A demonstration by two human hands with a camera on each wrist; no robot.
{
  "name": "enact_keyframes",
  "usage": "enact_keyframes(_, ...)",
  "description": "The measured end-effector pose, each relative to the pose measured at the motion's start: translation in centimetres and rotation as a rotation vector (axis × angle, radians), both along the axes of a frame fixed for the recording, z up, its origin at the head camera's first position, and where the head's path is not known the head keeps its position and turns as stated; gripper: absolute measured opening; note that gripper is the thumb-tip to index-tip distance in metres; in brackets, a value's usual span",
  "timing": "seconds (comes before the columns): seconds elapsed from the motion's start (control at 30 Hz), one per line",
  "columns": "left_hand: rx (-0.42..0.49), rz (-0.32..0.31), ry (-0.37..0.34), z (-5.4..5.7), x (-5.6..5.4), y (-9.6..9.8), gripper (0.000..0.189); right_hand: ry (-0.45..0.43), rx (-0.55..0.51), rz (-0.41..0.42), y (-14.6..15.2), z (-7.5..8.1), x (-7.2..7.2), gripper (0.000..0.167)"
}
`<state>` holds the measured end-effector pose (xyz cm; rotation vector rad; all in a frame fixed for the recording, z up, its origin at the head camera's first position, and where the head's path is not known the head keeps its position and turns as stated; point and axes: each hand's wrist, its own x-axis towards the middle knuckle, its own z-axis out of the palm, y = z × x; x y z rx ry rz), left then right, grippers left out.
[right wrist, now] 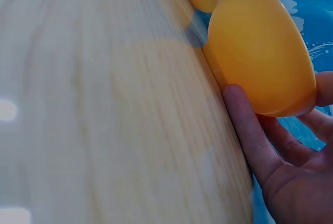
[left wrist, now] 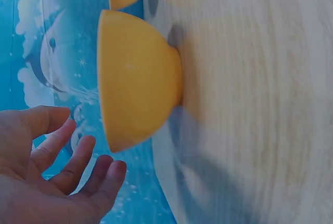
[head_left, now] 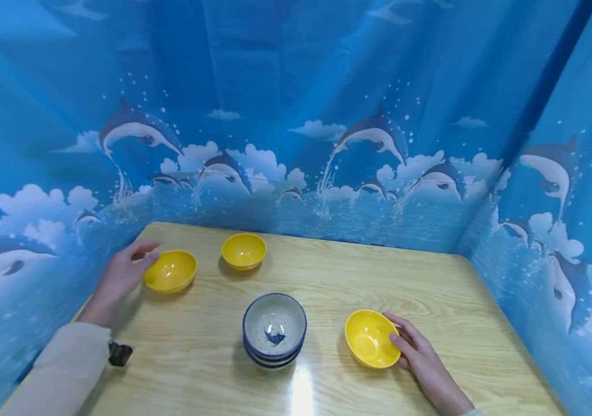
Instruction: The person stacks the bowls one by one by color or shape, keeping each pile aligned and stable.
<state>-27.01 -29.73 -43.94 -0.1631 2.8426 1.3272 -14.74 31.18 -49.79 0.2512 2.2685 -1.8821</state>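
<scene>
My left hand (head_left: 126, 270) is beside the left yellow bowl (head_left: 171, 273). In the left wrist view, a gap shows between its loosely bent fingers (left wrist: 78, 164) and that bowl (left wrist: 136, 81), which stands upright on the table. On the right, my right hand (head_left: 414, 349) holds another yellow bowl (head_left: 371, 340) by its right side. The right wrist view shows the thumb at this bowl's (right wrist: 260, 52) rim and fingers (right wrist: 244, 117) against its outer wall and near its base. The bowl tilts slightly. Between the hands stands a stack of grey-white bowls (head_left: 275, 326) with dark blue rims.
A third yellow bowl (head_left: 244, 252) sits toward the back of the wooden table (head_left: 327, 271), right of the left-hand bowl. A blue curtain (head_left: 285, 115) printed with dolphins hangs behind the table and along its sides. A small black device (head_left: 119, 353) is on the left wrist.
</scene>
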Motion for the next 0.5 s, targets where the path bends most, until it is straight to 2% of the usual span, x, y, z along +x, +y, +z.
enact_keyframes(0.33,-0.002,0.030,-0.087,-1.5,-0.2,-1.0,0.058,0.001,0.000,-0.004,-0.1,0.2,0.1,0.058)
enact_keyframes(0.5,0.074,0.069,-0.143,-2.4,-0.6,-1.0,0.059,0.006,-0.005,-0.004,-0.1,0.2,0.1,0.058)
